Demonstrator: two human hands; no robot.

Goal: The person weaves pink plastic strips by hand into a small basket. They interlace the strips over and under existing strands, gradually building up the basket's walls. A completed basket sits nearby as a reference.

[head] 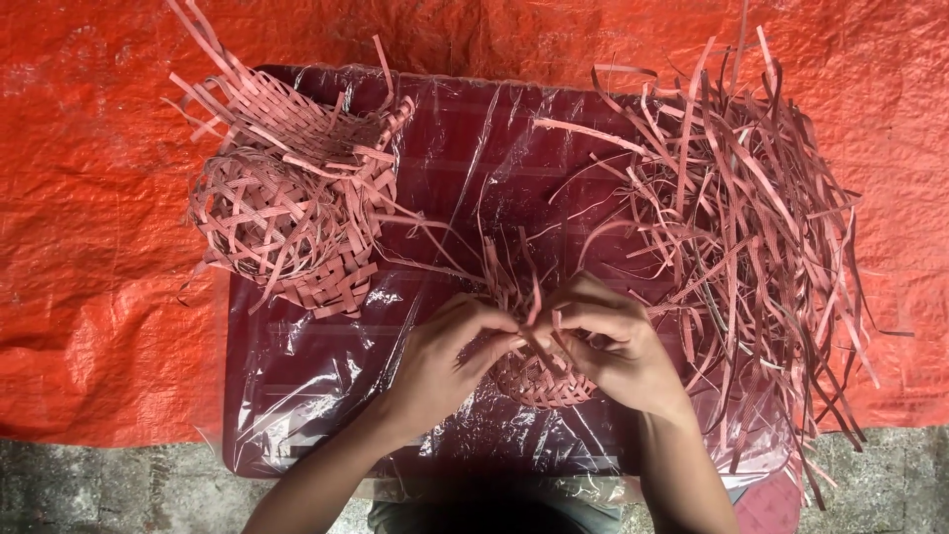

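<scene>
Two bare forearms reach up from the bottom edge, meeting over a small half-woven basket [542, 381] made of pink strips. It sits on the near middle of a low dark red table [297, 396] wrapped in clear plastic film. Its rounded woven base faces the person, and loose strip ends stand up from it between the hands.

On the left, the left hand [445, 356] curls around the basket's side, fingers closed narrowly on the strip ends at its rim. Opposite it, the right hand [618, 346] covers the other side, its fingers bent and pinching strips at the same spot, so the fingertips of both hands nearly touch.

Farther out, at the table's far left corner, lies a stack of woven baskets [287, 218] of the same pink strips, with unfinished ends sticking out. Across the right side of the table spreads a large tangled heap of loose pink strips [741, 218], spilling over the edge.

Under the table lies an orange tarpaulin [99, 247], and grey stone ground [99, 485] shows along the bottom.
</scene>
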